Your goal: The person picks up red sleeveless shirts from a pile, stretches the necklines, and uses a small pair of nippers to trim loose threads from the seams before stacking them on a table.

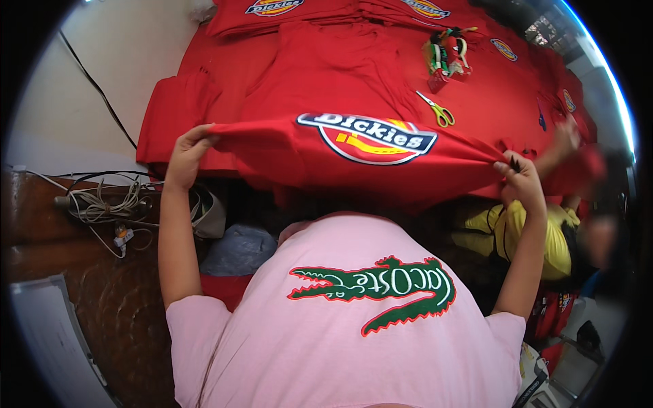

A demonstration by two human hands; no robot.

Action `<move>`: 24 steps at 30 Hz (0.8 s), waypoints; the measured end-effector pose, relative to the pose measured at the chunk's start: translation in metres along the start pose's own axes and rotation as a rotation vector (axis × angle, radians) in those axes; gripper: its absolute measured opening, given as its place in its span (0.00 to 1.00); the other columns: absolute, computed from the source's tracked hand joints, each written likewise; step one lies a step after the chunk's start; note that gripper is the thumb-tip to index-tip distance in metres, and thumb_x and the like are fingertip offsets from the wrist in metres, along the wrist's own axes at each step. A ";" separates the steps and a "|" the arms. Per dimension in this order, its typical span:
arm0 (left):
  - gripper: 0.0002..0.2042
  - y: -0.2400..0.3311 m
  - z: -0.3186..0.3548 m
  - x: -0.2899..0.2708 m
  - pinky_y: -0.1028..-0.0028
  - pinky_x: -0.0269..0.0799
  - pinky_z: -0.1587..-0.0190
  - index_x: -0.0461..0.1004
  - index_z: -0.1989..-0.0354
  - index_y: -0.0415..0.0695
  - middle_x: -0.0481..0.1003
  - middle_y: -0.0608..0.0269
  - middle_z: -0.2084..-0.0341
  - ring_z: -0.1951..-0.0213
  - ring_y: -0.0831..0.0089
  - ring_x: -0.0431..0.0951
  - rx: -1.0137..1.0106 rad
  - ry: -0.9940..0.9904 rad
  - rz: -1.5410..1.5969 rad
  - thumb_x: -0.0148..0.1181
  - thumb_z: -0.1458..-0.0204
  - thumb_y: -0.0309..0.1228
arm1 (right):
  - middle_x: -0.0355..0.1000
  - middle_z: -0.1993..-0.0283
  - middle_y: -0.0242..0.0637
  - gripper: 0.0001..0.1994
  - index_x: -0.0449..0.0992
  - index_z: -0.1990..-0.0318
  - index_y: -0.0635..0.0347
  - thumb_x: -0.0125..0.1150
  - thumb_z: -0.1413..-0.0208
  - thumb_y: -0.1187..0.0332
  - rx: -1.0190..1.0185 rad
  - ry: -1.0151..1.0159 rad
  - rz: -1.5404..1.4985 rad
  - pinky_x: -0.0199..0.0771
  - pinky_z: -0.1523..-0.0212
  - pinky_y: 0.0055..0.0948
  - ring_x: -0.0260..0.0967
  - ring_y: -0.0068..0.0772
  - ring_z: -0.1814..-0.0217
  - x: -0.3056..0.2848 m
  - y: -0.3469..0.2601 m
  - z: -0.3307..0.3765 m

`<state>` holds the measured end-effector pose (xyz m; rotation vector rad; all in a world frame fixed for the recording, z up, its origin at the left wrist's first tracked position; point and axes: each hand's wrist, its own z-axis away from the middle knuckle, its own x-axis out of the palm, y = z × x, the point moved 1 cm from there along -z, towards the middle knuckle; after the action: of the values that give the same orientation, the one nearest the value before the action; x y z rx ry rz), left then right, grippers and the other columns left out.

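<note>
Left hand (192,151): clamping thumb and fingertips together on the left end of a smooth red fabric piece (262,155).
Right hand (522,180): clamping the opposite end between thumb and fingers; a small dark object (515,165) is showing at the fingertips, too small to tell its kind.
Fabric: stretching between both hands in front of the wearer's body, along the near edge of the red cloth layers (401,75), folding lengthwise toward its ends.
Badge (371,139): sitting near the fabric's middle, showing a dark-blue, white-lettered band across a red and yellow emblem, sloping down rightward.
Scissors: a metal pair with yellow-green handles (443,117) is lying just beyond the fabric, blades pointing away leftward.
Bundle: a multicoloured cluster of small items (447,58) is resting beyond the scissors.
Co-worker: a person in yellow clothing (556,248) is reaching a blurred arm (559,144) over the cloth at right.
Floor: a coiled whitish cable (112,209) is lying at left; a bluish-grey plastic bag (243,250) is resting beside the wearer's pink shirt (286,360).
</note>
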<state>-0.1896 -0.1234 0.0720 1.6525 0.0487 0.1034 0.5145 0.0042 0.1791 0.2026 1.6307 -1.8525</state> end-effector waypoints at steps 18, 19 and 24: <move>0.27 0.010 0.167 0.083 0.59 0.73 0.42 0.77 0.43 0.41 0.76 0.49 0.47 0.45 0.51 0.76 0.183 -0.087 -1.425 0.72 0.54 0.33 | 0.78 0.65 0.41 0.10 0.84 0.59 0.51 0.64 0.49 0.73 -0.503 0.104 0.737 0.79 0.62 0.41 0.77 0.49 0.64 0.041 0.117 0.129; 0.25 -0.022 0.201 0.108 0.58 0.75 0.46 0.80 0.48 0.42 0.78 0.46 0.51 0.51 0.50 0.79 -0.165 -0.256 -1.324 0.73 0.52 0.42 | 0.80 0.63 0.43 0.08 0.85 0.61 0.49 0.62 0.43 0.62 -0.186 -0.136 0.924 0.78 0.59 0.47 0.79 0.49 0.61 0.078 0.151 0.160; 0.25 -0.111 0.310 0.117 0.64 0.67 0.71 0.81 0.78 0.40 0.73 0.57 0.85 0.79 0.68 0.71 -0.775 -0.247 -1.009 0.71 0.49 0.53 | 0.77 0.76 0.31 0.19 0.85 0.67 0.60 0.66 0.39 0.50 0.558 -0.530 0.303 0.69 0.67 0.31 0.70 0.23 0.74 0.107 0.213 0.225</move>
<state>-0.0394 -0.4101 -0.0590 0.7160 0.5693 -0.7595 0.6173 -0.2473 -0.0052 0.1632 0.6715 -1.8709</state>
